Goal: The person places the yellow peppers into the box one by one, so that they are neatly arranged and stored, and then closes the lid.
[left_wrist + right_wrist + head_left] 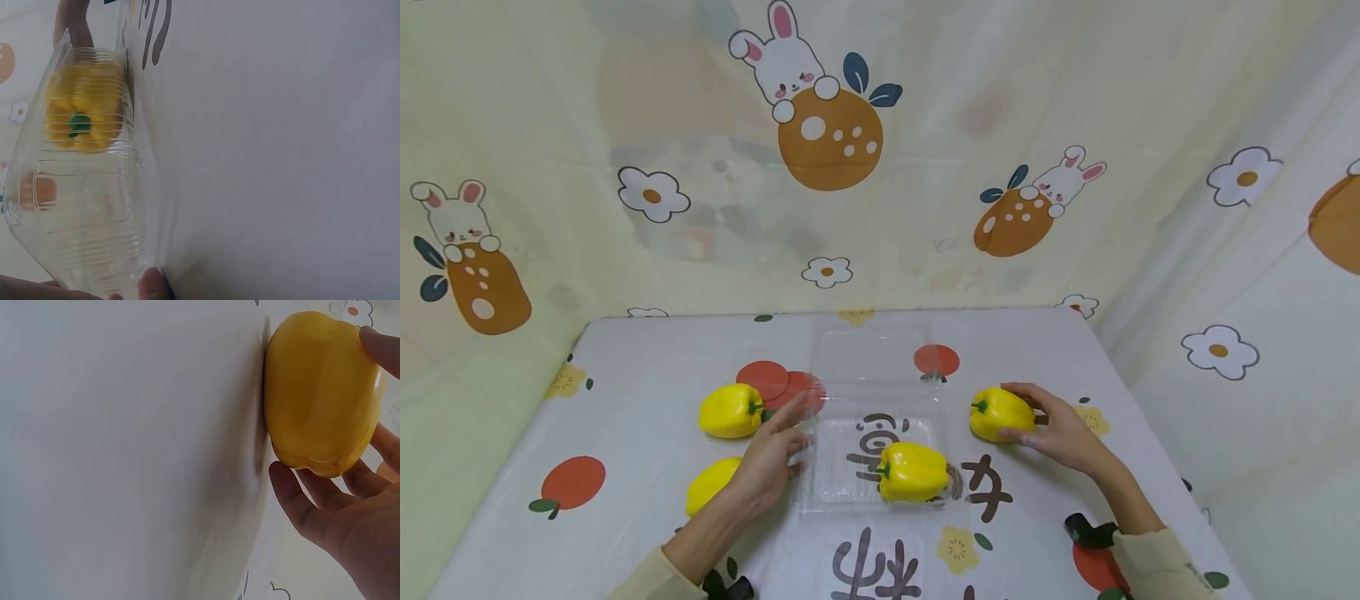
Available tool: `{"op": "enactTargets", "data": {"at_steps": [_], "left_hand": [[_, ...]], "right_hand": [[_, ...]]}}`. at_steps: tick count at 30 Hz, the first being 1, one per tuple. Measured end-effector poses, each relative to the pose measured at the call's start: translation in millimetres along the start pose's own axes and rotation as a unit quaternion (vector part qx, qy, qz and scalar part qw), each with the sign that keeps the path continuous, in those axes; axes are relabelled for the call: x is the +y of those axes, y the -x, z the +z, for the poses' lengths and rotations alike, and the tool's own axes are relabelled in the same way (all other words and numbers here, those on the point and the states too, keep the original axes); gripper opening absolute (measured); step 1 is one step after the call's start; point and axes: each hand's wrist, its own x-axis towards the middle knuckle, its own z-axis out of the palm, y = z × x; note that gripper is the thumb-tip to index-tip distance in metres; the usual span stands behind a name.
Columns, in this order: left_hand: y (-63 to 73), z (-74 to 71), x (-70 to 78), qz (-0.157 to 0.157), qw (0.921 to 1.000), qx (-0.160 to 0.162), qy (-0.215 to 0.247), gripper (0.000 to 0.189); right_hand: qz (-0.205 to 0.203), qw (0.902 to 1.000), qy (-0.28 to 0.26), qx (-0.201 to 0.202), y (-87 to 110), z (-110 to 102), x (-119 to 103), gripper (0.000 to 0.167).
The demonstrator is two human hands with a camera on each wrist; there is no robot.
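Note:
My right hand (1060, 429) grips a yellow bell pepper (1002, 414) at the right of the table, its fingers and thumb around the blunt end (322, 394). Left of it lies an opened clear plastic container (831, 492) with its lid folded back. Another yellow bell pepper (913, 472) sits in the container's near right part and shows through the clear wall in the left wrist view. At the container's left edge, my left hand (767, 467) touches the rim with extended fingers. Two more yellow bell peppers (731, 411) lie left of that hand, the nearer one (711, 485) partly hidden by it.
A white printed cloth (647, 400) covers the table. Behind it hangs a pale curtain (925, 233) with rabbits and flowers, and another curtain (1262, 433) closes off the right side. Black straps (1090, 531) sit by both wrists.

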Motion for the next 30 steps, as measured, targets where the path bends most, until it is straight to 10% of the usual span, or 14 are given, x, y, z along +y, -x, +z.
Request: {"op": "enactTargets", "data": {"at_steps": [30], "left_hand": [[-1.1, 0.2, -2.2, 0.011, 0.9999, 0.001, -0.004, 0.070]], "right_hand": [[-0.040, 0.9988, 0.026, 0.012, 6.1, -6.0, -56.7, 0.068]]}}
